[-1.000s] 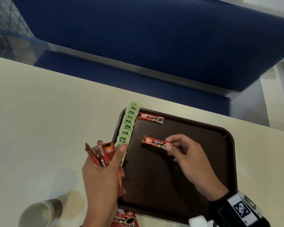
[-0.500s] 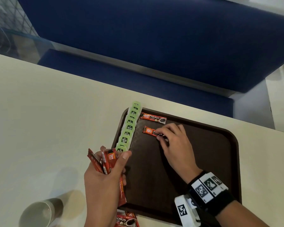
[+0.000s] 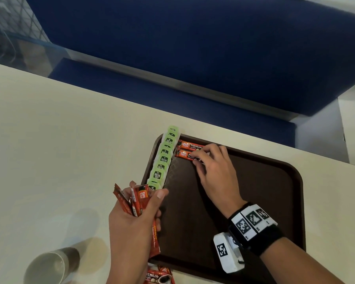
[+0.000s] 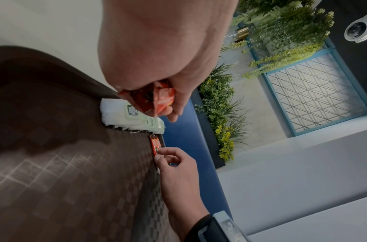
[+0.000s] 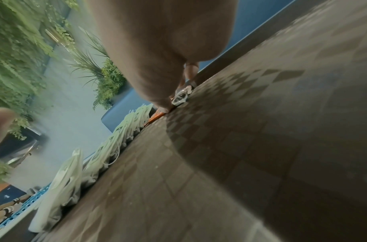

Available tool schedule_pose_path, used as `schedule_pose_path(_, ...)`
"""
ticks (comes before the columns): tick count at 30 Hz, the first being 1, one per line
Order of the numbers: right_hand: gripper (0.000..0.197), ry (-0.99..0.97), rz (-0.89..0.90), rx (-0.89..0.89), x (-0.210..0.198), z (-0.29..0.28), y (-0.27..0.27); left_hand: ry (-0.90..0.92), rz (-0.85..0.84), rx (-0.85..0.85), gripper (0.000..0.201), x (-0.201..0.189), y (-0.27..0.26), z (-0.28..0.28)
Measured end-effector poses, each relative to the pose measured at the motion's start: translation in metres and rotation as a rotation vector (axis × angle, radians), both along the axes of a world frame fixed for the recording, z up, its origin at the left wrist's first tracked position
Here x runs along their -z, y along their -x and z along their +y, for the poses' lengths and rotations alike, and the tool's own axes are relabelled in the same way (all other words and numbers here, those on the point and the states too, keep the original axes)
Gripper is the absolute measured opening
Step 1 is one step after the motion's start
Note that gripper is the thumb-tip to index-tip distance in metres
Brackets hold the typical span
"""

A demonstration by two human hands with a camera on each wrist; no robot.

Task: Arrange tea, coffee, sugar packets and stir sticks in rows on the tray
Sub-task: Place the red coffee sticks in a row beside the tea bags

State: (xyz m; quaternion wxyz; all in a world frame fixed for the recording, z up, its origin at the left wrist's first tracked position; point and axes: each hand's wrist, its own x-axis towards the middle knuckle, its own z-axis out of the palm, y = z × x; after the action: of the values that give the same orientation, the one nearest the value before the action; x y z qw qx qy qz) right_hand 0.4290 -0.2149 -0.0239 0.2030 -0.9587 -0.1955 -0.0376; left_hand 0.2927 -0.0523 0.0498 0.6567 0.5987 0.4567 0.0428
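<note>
A dark brown tray (image 3: 275, 181) lies on the cream table. Several green tea bags (image 3: 162, 160) run in a row along its left edge. Two orange coffee sticks lie side by side at the tray's far left corner: the first stick (image 3: 190, 144) and, just nearer, the second stick (image 3: 183, 154). My right hand (image 3: 209, 160) pinches the right end of the second stick against the tray; the same pinch shows in the left wrist view (image 4: 157, 157). My left hand (image 3: 135, 218) grips a bundle of coffee sticks (image 3: 140, 199) upright beside the tray's left edge.
A grey paper cup (image 3: 49, 265) stands at the near left of the table. More coffee sticks (image 3: 158, 276) lie by the tray's near edge. A blue bench (image 3: 193, 58) runs behind the table. The tray's middle and right hold nothing.
My right hand carried the second coffee stick from the tray's middle toward the far left corner and set it down right beside the first stick. The left hand stayed put.
</note>
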Motion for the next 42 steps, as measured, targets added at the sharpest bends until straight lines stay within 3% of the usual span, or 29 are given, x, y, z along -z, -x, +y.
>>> schedule_pose_path(19,0.023,-0.026,0.031,-0.013,-0.013,0.002,-0.001,0.019,-0.046,0.087,0.030,0.007,-0.005,0.000)
schedule_pose_path(24,0.021,-0.274,0.194,0.019,-0.031,-0.004,0.018,0.078,-0.121,0.111,0.029,0.002,-0.014,-0.003)
schedule_pose_path(30,0.008,-0.692,0.601,0.045,-0.074,-0.003,0.065,0.097,-0.214,0.149,0.034,0.004,-0.033,-0.009)
schedule_pose_path(32,0.013,-0.780,0.692,0.049,-0.084,-0.001,0.081,0.072,-0.242,0.169,0.037,0.003,-0.037,-0.012)
schedule_pose_path(36,0.029,-0.833,0.737,0.093,-0.088,0.004,0.097,0.091,-0.260,0.189,0.034,0.000,-0.044,-0.017)
schedule_pose_path(42,0.024,-0.922,0.820,0.152,-0.085,0.006,0.095,0.111,-0.265,0.206,0.041,0.002,-0.046,-0.016)
